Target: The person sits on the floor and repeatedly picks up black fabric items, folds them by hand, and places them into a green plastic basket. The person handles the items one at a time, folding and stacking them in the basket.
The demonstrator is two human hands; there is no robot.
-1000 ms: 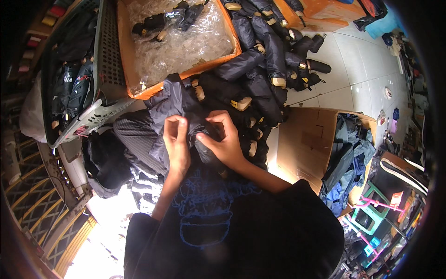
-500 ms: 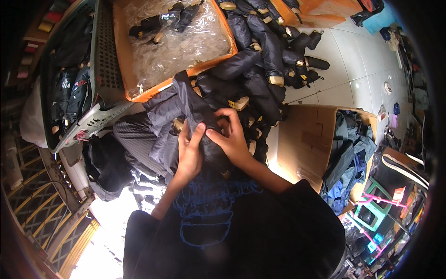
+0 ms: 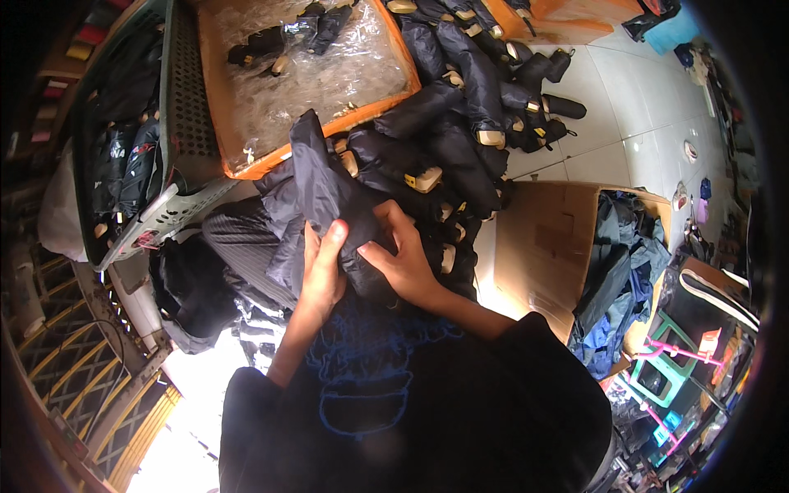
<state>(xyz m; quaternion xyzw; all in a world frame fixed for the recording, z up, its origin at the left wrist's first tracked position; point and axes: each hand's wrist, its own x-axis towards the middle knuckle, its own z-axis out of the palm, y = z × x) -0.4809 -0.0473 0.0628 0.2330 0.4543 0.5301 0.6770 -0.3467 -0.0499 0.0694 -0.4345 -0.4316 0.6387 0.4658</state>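
Observation:
In front of my chest I hold a dark fabric umbrella cover (image 3: 319, 168), its narrow end pointing up and away from me. My left hand (image 3: 322, 267) grips its near left side, thumb pressed on top. My right hand (image 3: 404, 259) pinches the near right side with bent fingers. Whether an umbrella is inside the cover cannot be made out. More loose dark fabric (image 3: 275, 193) lies over my lap, just left of the cover. Beyond my hands is a heap of folded umbrellas (image 3: 470, 82) in black covers, several with pale handle ends showing.
An orange-edged box (image 3: 329, 123) lined with clear plastic holds a few umbrellas. At left stands a grey perforated crate (image 3: 191, 107) of dark umbrellas. A cardboard box (image 3: 542, 246) with dark and blue fabric stands right, near a green stool (image 3: 670, 361). Pale tiles (image 3: 612, 107) lie beyond.
The cover's far end has swung slightly left and up, and its body looks broader. Both hands remain on it; my left hand has shifted a little left.

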